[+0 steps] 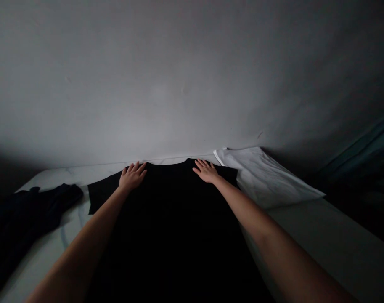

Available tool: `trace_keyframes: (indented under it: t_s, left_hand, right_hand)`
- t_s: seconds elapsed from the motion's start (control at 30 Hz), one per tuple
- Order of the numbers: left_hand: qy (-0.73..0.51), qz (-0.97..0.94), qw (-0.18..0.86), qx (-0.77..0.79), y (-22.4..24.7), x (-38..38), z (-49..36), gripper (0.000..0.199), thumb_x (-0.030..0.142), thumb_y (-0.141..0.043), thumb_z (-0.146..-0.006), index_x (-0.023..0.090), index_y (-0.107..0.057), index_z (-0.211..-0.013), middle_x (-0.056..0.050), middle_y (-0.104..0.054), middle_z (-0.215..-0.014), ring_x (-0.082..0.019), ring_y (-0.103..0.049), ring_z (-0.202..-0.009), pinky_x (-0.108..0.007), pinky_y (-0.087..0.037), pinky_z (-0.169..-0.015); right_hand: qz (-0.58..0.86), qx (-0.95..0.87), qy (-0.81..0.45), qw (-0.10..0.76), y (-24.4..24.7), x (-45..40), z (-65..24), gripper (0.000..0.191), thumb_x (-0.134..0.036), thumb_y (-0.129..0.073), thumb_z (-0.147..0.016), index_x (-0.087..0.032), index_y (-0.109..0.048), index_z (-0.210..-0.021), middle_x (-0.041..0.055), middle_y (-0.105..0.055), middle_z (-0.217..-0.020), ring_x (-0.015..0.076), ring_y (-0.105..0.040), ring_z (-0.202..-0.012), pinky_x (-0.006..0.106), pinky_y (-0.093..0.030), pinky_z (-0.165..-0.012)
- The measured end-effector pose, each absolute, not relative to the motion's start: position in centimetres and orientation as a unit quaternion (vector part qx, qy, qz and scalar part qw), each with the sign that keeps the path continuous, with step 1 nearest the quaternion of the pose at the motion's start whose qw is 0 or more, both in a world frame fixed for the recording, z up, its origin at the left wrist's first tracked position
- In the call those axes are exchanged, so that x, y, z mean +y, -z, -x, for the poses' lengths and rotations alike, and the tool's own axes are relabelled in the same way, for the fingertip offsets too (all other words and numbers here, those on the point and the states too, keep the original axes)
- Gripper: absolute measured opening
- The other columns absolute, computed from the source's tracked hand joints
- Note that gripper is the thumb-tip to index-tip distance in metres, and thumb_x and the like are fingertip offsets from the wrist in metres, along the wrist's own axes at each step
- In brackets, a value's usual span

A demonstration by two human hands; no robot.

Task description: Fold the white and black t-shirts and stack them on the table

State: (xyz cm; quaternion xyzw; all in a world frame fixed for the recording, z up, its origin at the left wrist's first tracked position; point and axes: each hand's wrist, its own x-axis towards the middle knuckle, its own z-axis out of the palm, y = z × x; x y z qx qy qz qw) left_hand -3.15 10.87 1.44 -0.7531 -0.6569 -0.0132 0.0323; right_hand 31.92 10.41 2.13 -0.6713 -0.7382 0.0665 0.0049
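Observation:
A black T-shirt [176, 219] lies spread out flat, its neckline towards the wall and its short sleeves out to both sides. My left hand [133, 176] rests flat on its left shoulder, fingers spread. On the right shoulder, close to the collar, my right hand [206, 171] lies flat with its fingers apart. Neither hand grips the cloth. The lower part of the shirt runs out of view at the bottom, and my forearms cover some of its side edges.
A white folded cloth [264, 176] lies right of the shirt, near its right sleeve. Crumpled dark clothing [37, 214] is at the left. Everything lies on a pale, marbled surface [330, 240] against a grey wall [166, 84]. Dim dark-teal fabric [362, 147] shows at far right.

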Motion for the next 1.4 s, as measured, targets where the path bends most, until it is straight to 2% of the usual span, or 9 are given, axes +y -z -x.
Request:
trace_keyframes:
  t_s: [0.2,0.3,0.4,0.6,0.83,1.0,1.13,1.23,1.4]
  left_hand:
    - [0.054,0.739,0.036,-0.671,-1.9,11.9,4.1,0.056,0.04,-0.028,-0.102,0.025,-0.03,-0.156,-0.011,-0.039,-0.158,-0.03,-0.035,-0.145,-0.054,-0.022,-0.118]
    - [0.095,0.703,0.039,-0.703,-2.9,13.1,4.0,0.055,0.039,-0.039,-0.098,0.015,-0.047,-0.146,-0.016,-0.056,-0.141,-0.031,-0.049,-0.132,-0.047,-0.031,-0.113]
    - [0.092,0.671,-0.003,-0.735,-3.9,14.5,3.9,0.044,0.043,-0.05,-0.092,0.019,-0.067,-0.124,-0.017,-0.061,-0.131,-0.037,-0.05,-0.126,-0.049,-0.039,-0.103]
    - [0.113,0.673,-0.026,-0.731,-3.5,16.0,4.7,0.03,0.036,-0.051,-0.091,0.021,-0.072,-0.107,-0.015,-0.068,-0.118,-0.039,-0.051,-0.12,-0.052,-0.038,-0.096]
    - [0.164,0.673,0.036,-0.72,-2.7,15.0,4.5,0.027,0.032,-0.048,-0.093,0.02,-0.065,-0.11,-0.015,-0.065,-0.119,-0.034,-0.05,-0.117,-0.051,-0.035,-0.098]
    - [0.197,0.703,0.118,-0.674,-2.9,11.8,2.2,0.039,0.026,-0.041,-0.094,0.014,-0.058,-0.126,-0.018,-0.059,-0.129,-0.033,-0.05,-0.123,-0.05,-0.033,-0.107]
    - [0.133,0.792,0.078,-0.591,-1.1,9.3,3.4,0.052,0.032,-0.034,-0.097,0.013,-0.044,-0.145,-0.016,-0.046,-0.151,-0.03,-0.038,-0.141,-0.049,-0.03,-0.115]
    - [0.046,0.807,0.04,-0.587,-1.0,8.7,6.0,0.053,0.031,-0.03,-0.098,0.02,-0.042,-0.149,-0.01,-0.034,-0.161,-0.031,-0.025,-0.149,-0.055,-0.025,-0.117]
    - [-0.007,0.764,0.016,-0.645,-3.7,7.3,5.6,0.052,0.033,-0.031,-0.099,0.019,-0.048,-0.146,-0.013,-0.032,-0.161,-0.038,-0.022,-0.149,-0.065,-0.021,-0.115]
  right_hand:
    - [0.673,-0.739,-0.022,0.034,-2.4,11.5,-30.7,0.054,-0.041,-0.03,-0.105,-0.016,-0.037,-0.152,0.0107,-0.03,-0.162,0.0252,-0.025,-0.15,0.049,-0.015,-0.121]
    - [0.676,-0.73,0.018,0.1,-2.8,12.8,-29.9,0.041,-0.027,-0.045,-0.101,-0.016,-0.053,-0.14,0.0141,-0.054,-0.145,0.0237,-0.045,-0.137,0.04,-0.022,-0.117]
    - [0.701,-0.702,0.017,0.122,-3.2,14.7,-29.5,0.034,-0.025,-0.057,-0.096,-0.016,-0.062,-0.128,0.015,-0.065,-0.129,0.0247,-0.057,-0.122,0.037,-0.034,-0.106]
    - [0.728,-0.673,-0.016,0.131,-3.0,17.1,-29.8,0.014,-0.03,-0.064,-0.092,-0.025,-0.073,-0.102,0.0062,-0.074,-0.111,0.0242,-0.062,-0.11,0.039,-0.038,-0.093]
    - [0.737,-0.655,0.016,0.165,-2.7,15.9,-29.1,0.02,-0.024,-0.054,-0.098,-0.021,-0.071,-0.109,0.0111,-0.067,-0.122,0.025,-0.057,-0.117,0.04,-0.037,-0.096]
    - [0.723,-0.673,0.043,0.15,-2.0,11.4,-27.2,0.04,-0.032,-0.044,-0.101,-0.014,-0.057,-0.135,0.0198,-0.053,-0.142,0.0294,-0.049,-0.129,0.043,-0.036,-0.104]
    - [0.657,-0.75,-0.007,0.076,-0.9,7.7,-29.1,0.063,-0.053,-0.027,-0.102,-0.019,-0.031,-0.156,0.0128,-0.024,-0.164,0.0267,-0.024,-0.15,0.046,-0.02,-0.119]
    - [0.652,-0.757,-0.046,0.019,-1.3,6.8,-32.5,0.063,-0.053,-0.02,-0.103,-0.025,-0.022,-0.159,0.0064,-0.017,-0.166,0.0235,-0.015,-0.153,0.047,-0.013,-0.122]
    - [0.713,-0.701,-0.025,0.009,-3.9,5.7,-33.3,0.059,-0.046,-0.029,-0.104,-0.019,-0.032,-0.156,0.0142,-0.021,-0.164,0.0317,-0.018,-0.151,0.055,-0.014,-0.12]
